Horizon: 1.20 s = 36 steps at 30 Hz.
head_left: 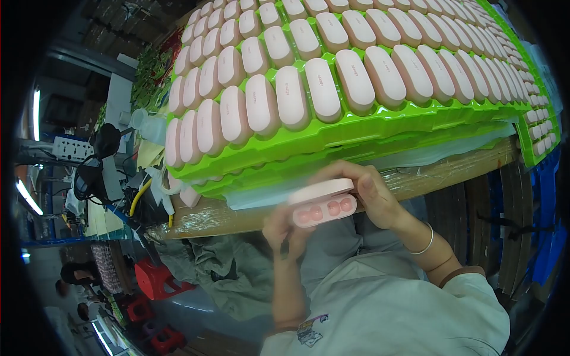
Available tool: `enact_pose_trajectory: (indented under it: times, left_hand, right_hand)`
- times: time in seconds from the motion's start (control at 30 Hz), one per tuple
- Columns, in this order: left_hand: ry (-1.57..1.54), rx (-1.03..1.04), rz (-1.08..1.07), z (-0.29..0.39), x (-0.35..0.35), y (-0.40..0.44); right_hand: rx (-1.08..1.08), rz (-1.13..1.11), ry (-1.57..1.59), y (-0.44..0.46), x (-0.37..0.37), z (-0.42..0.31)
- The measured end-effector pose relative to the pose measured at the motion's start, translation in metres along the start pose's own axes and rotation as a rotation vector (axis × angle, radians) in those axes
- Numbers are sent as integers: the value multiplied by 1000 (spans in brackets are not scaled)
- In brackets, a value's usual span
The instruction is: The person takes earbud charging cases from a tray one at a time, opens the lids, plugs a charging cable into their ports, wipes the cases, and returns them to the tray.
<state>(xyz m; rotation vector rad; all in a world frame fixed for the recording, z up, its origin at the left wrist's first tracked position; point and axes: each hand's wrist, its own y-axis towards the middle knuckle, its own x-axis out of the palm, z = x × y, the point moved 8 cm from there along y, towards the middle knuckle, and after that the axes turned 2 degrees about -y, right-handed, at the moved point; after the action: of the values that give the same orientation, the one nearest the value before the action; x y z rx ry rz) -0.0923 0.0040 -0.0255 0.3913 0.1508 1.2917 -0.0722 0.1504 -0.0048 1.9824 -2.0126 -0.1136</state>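
A pale pink earbud charging case (325, 215) with its lid raised is between my hands, in front of the table edge. Its inner tray faces me and shows rounded, glossy pink hollows. My left hand (284, 230), blurred, grips the case at its left end; a small dark thing shows by the palm, too unclear to name. At the right end my right hand (377, 199) has its fingers curled behind the lid and its thumb raised. Just beyond, bright green trays (332, 133) hold rows of closed pink cases (291, 98).
The trays are stacked on a film-wrapped table (415, 181). At the left are a white power strip (72, 149), cables and a clear plastic cup (148, 126). Red stools (155, 279) stand on the floor, and other people are in the background at lower left.
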Motion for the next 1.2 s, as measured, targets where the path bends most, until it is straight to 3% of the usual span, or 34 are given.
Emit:
enact_pose_trajectory:
  times: [0.17, 0.27, 0.33, 0.53, 0.63, 0.7, 0.77, 0.83, 0.87, 0.93, 1.07, 1.17, 1.2]
  left_hand:
    - [14, -17, 13, 2, 2, 2]
    - [-10, -59, 43, -2, 1, 2]
    - [-49, -81, 69, -5, -2, 1]
    - [-53, -100, 39, -1, 6, 5]
    - [-79, -56, 69, 1, 3, 5]
    - [4, 93, 243, 17, -13, 2]
    - [48, 150, 244, 42, -14, 4]
    - [787, 514, -306, 78, 26, 10]
    - [791, 509, -307, 82, 27, 14]
    - [954, 484, -573, 72, 45, 16]
    - [975, 527, -619, 72, 41, 20]
    - [827, 507, -537, 80, 32, 16]
    - [667, 473, -348, 82, 17, 15]
  right_hand:
    - [-27, -58, -17, -3, 0, -3]
    - [74, -73, 112, -4, 3, -3]
    - [-57, 3, -3, -4, 1, -7]
    - [-108, 19, -247, -4, -1, -14]
    - [-85, -37, -265, -5, 1, -16]
    - [-62, -38, -245, -7, 3, -15]
    - [-41, -35, -222, -5, 4, -15]
    - [46, -98, -221, -6, 9, -10]
    - [50, -99, -216, -6, 9, -9]
    - [-16, -146, -392, -6, 11, -10]
    - [66, -220, -350, -8, 12, -11]
    - [-43, -225, -334, -9, 15, -16]
    - [-29, -223, -317, -10, 13, -16]
